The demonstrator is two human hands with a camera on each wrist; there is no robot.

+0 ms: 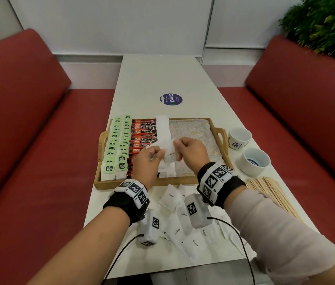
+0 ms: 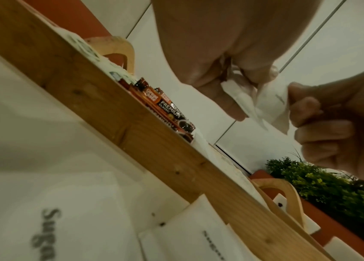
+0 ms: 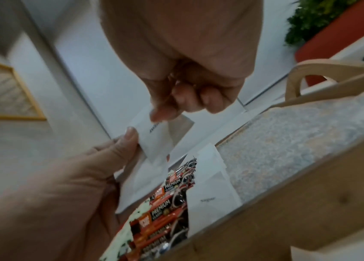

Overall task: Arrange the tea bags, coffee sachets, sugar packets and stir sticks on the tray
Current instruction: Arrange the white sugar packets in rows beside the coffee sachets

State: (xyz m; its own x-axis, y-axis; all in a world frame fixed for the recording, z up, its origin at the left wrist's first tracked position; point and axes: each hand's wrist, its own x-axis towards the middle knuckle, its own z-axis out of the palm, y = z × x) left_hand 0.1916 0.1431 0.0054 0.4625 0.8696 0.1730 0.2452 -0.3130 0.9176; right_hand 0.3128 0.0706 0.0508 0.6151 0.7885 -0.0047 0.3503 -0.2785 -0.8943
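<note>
A wooden tray [image 1: 109, 184] holds two columns of green-labelled tea bags [image 1: 115, 140], a column of red coffee sachets [image 1: 143, 132] and a column of white sugar packets [image 1: 163, 128]. Above the tray's middle both hands hold white sugar packets [image 1: 170, 154]. My left hand [image 1: 155, 155] grips a small stack of them [image 3: 140, 176] between thumb and fingers. My right hand [image 1: 177, 145] pinches the top packet [image 3: 154, 134] by its upper edge. More sugar packets [image 1: 191, 241] lie loose on the table in front of the tray. Wooden stir sticks [image 1: 271, 192] lie to the tray's right.
Two white cups [image 1: 239, 136] [image 1: 255, 161] stand right of the tray. The tray's right half shows a bare speckled liner [image 1: 191, 130]. Red benches [image 1: 28, 140] flank the narrow white table [image 1: 162, 79]. A green plant [image 1: 327, 23] is at the far right. Cables trail from both wrist cameras.
</note>
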